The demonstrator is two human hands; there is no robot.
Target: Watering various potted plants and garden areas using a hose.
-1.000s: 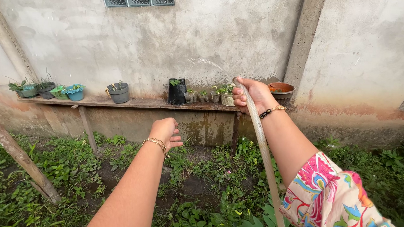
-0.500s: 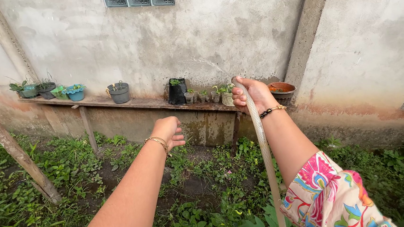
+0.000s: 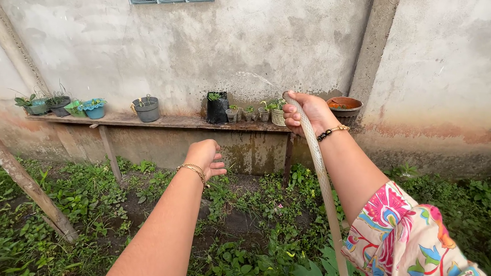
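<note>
Head view, one camera only.

Right hand (image 3: 310,112) clenched around the nozzle end of a pale braided hose (image 3: 323,189), thumb over the mouth; grip firm. The hose runs down past the floral sleeve (image 3: 416,253) and out of frame at the bottom. A thin water spray (image 3: 255,77) arcs left from the hose end, up against the grey wall (image 3: 177,41), over the middle pots.

Left hand (image 3: 204,155) held out, empty, fingers loosely curled, touching nothing.

Progress, as a judgement: watering under way at the middle cluster. Whether any pot's soil is wet cannot be told.

Count on the wooden shelf (image 3: 160,121):
- left group, about four small pots (image 3: 57,105)
- one grey pot with handle (image 3: 146,109)
- one black grow bag (image 3: 217,108)
- about four small seedling cups (image 3: 247,114)
- one brown bowl (image 3: 344,107), partly behind the hand

Two bracelets, one on each wrist. One leaning post (image 3: 18,177) at left. Weeds cover the ground (image 3: 238,235).
</note>
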